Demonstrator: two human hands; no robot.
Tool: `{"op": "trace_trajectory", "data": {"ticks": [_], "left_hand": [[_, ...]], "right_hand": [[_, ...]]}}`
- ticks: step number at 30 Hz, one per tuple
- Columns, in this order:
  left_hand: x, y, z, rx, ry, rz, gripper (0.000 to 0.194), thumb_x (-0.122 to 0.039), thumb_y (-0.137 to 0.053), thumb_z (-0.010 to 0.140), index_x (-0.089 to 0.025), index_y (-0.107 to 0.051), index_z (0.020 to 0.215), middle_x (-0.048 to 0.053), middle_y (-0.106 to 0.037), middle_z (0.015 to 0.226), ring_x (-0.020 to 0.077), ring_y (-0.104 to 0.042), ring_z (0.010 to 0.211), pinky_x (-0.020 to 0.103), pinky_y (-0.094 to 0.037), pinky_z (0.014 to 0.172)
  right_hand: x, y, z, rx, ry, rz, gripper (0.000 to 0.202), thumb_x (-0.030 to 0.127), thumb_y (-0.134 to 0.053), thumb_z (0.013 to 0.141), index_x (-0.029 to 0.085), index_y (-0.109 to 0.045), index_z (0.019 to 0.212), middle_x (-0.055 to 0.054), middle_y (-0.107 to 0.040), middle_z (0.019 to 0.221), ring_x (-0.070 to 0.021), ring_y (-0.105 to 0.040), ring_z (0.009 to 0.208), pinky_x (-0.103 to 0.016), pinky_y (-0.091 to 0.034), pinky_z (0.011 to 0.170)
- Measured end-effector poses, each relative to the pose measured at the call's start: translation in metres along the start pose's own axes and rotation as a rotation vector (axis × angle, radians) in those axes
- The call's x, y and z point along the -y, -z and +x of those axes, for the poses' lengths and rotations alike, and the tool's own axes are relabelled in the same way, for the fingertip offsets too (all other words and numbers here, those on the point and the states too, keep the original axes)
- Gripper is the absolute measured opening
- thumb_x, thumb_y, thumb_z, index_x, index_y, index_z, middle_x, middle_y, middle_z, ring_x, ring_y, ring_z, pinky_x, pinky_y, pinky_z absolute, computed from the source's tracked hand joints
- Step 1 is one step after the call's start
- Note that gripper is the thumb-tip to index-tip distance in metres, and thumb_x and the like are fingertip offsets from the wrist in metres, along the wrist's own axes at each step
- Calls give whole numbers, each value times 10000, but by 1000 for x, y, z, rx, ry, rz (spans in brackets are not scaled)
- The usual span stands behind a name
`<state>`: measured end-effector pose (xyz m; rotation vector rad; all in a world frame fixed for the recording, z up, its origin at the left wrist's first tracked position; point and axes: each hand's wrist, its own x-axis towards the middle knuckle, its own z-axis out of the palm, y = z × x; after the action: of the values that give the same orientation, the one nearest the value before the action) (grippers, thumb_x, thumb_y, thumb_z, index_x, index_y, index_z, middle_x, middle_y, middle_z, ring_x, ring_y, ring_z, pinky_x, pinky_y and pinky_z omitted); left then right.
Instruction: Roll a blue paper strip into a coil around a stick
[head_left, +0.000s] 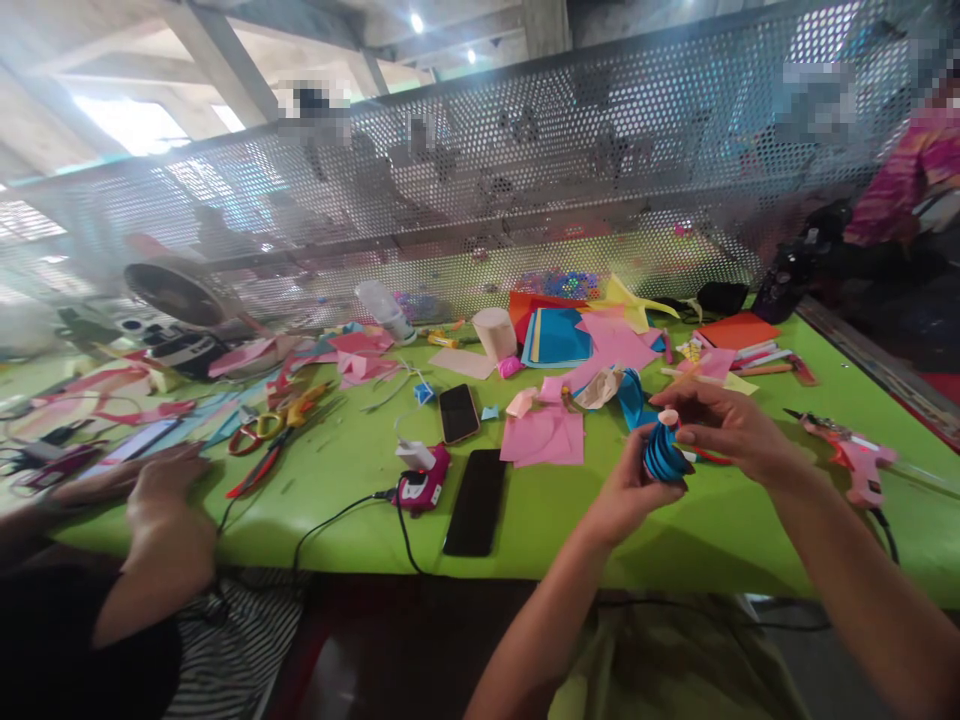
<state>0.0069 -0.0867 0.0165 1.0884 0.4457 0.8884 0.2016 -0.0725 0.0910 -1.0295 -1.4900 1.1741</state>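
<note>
My left hand (630,480) grips a small blue coiled piece (663,456), wound in layers like a strip of paper or ribbon, with a pale pink tip (668,418) on top. From the right, my right hand (724,425) closes its thumb and fingers on the upper side of the same piece. Just behind my hands lies a loose blue strip (632,398) beside a crumpled beige scrap (598,388). Whether that strip joins the coil is hidden by my fingers. Pink paper sheets (544,437) lie left of my hands, and a pink glue gun (855,455) rests to the right.
A black phone (475,502), a smaller phone (459,413) and a magenta power strip (424,480) with cables lie on the green table (345,530). Scissors (259,430) and pliers (262,462) are farther left, near a co-worker's hands (161,480). A perforated metal screen (450,190) stands behind.
</note>
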Motion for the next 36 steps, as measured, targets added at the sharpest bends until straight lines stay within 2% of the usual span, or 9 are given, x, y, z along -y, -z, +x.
{"op": "trace_trajectory", "data": {"ticks": [5, 8, 10, 13, 18, 24, 29, 33, 36], "left_hand": [[-4, 4, 1, 52, 67, -29, 891, -286, -975, 685, -249, -540, 1461, 53, -722, 1073, 210, -718, 927, 296, -545, 795], [-2, 7, 0, 2, 133, 3, 902, -268, -945, 685, -253, -525, 1483, 43, -720, 1062, 168, -702, 835, 220, -461, 656], [1, 10, 0, -57, 166, 21, 900, -233, -904, 692, -243, -508, 1501, 26, -711, 1005, 150, -685, 792, 215, -450, 642], [5, 15, 3, -184, 133, 46, 875, -164, -857, 689, -215, -517, 1493, 5, -694, 961, 138, -656, 815, 246, -511, 742], [8, 28, 7, -349, 19, 254, 813, -106, -787, 740, -207, -525, 1503, 28, -696, 1054, 173, -649, 938, 304, -541, 869], [8, 35, 3, -481, 3, 663, 820, -150, -765, 811, -175, -474, 1578, 46, -668, 1050, 203, -642, 943, 346, -532, 875], [-2, 32, -10, -457, 86, 961, 868, -219, -773, 828, -183, -441, 1630, 99, -729, 1163, 262, -700, 1053, 421, -541, 1004], [-10, 30, -23, -406, 126, 1104, 853, -215, -743, 849, -241, -425, 1640, 148, -693, 1461, 328, -692, 1306, 461, -533, 1123], [-10, 28, -30, -409, 188, 1213, 838, -227, -725, 871, -257, -412, 1649, 166, -642, 1542, 348, -700, 1324, 461, -560, 1106]], "right_hand": [[0, -1, 3, 7, 6, -42, 437, 638, -939, 779, 269, -831, 987, -36, -719, 878, -184, -627, 741, -304, -509, 619], [-2, 0, 3, -21, 20, -77, 579, 633, -963, 742, 301, -807, 1190, -39, -742, 985, -185, -630, 755, -312, -530, 641], [-6, 3, 2, -59, 22, -83, 680, 635, -941, 767, 321, -748, 1338, -46, -763, 1057, -196, -653, 800, -326, -555, 693], [-17, 9, -2, -133, -3, -75, 599, 623, -855, 871, 290, -730, 1353, -66, -770, 1073, -218, -689, 917, -335, -565, 782], [-49, 22, -14, -262, -64, -94, 498, 621, -797, 927, 255, -778, 1265, -100, -770, 1134, -208, -682, 941, -312, -527, 746], [-91, 32, -28, -142, -77, -350, 469, 618, -758, 957, 248, -806, 1243, -82, -798, 1095, -212, -692, 895, -332, -549, 777], [-112, 32, -31, 2, 102, -690, 331, 546, -647, 1014, 290, -839, 1099, -104, -806, 1213, -320, -761, 1095, -446, -606, 895], [-125, 32, -32, 0, 109, -885, 285, 418, -567, 1035, 292, -805, 1130, -90, -805, 1198, -311, -774, 1045, -456, -609, 875], [-133, 35, -35, -59, 97, -994, 289, 385, -533, 1036, 288, -791, 1119, -85, -802, 1160, -302, -769, 977, -436, -599, 809]]}}
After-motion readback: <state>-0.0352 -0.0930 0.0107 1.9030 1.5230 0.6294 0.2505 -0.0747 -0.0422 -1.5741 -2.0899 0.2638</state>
